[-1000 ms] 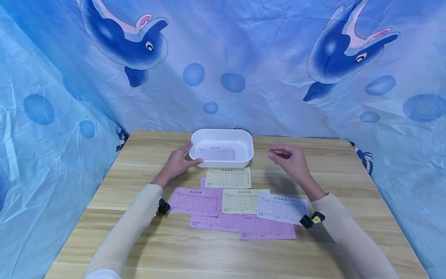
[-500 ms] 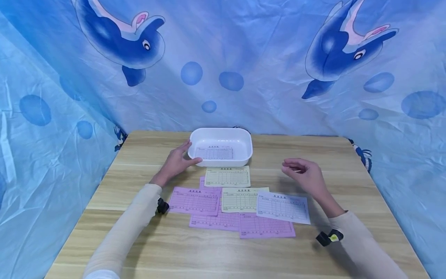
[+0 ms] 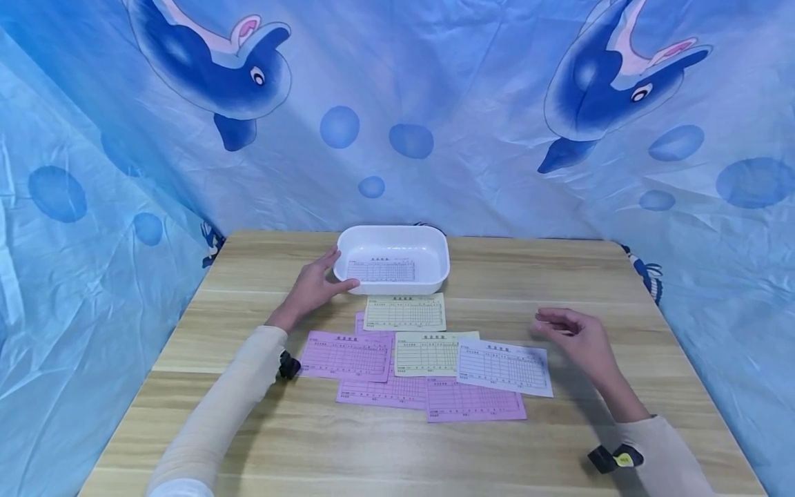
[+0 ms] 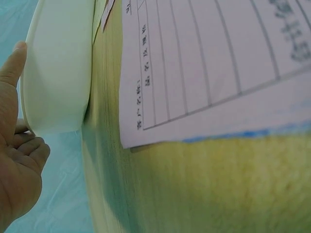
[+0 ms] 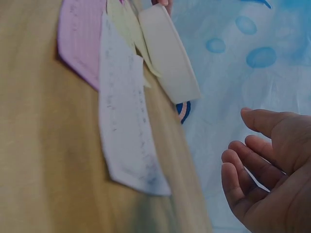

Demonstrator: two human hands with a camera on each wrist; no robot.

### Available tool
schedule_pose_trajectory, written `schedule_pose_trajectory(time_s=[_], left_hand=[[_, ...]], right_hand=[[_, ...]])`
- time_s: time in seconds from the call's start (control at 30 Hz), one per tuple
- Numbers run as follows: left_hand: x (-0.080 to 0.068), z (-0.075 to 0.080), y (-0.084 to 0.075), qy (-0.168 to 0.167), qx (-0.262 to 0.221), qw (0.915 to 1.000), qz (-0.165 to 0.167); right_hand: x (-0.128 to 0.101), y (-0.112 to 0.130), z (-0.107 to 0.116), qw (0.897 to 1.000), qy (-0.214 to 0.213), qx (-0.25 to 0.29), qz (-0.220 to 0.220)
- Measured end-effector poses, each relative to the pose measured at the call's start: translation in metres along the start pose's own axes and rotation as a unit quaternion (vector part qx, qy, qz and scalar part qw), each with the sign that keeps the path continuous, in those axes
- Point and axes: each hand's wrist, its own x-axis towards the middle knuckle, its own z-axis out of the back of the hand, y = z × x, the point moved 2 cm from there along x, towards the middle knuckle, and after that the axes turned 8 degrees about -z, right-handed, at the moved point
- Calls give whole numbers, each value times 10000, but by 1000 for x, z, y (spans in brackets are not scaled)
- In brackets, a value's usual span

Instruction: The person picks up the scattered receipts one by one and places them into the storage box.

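Observation:
A white tray (image 3: 437, 245) sits at the back of the wooden table (image 3: 248, 428) with one printed slip (image 3: 381, 270) inside it. My left hand (image 3: 315, 284) rests against the tray's left wall (image 4: 58, 73), fingers relaxed and thumb on the rim. Several paper slips lie in front of the tray: a yellow slip (image 3: 405, 312), a pink slip (image 3: 346, 356), a white slip (image 3: 504, 367). My right hand (image 3: 574, 336) hovers just right of the white slip (image 5: 124, 121), loosely curled and holding nothing.
A blue dolphin-print cloth (image 3: 397, 110) walls in the table at the back and both sides. Bare wood (image 3: 373, 455) lies between the slips and the table's front edge. A second yellow slip (image 3: 428, 354) and more pink slips (image 3: 475, 407) overlap in the pile.
My right hand has drawn back from beside the tray, toward me and to the right, to the edge of the white slip. The left hand stays on the tray.

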Motion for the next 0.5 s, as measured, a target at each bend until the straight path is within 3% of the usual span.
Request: schedule_pose_trajectory(time_s=[0.23,0.5], left_hand=[[0,0,0,5,-19,10000,26],[0,0,0,-12,-21,10000,63]], right_hand=[[-13,-22,-2,9998,168,-69,-128],[-21,-37,-3,9976,304,-45,-613]])
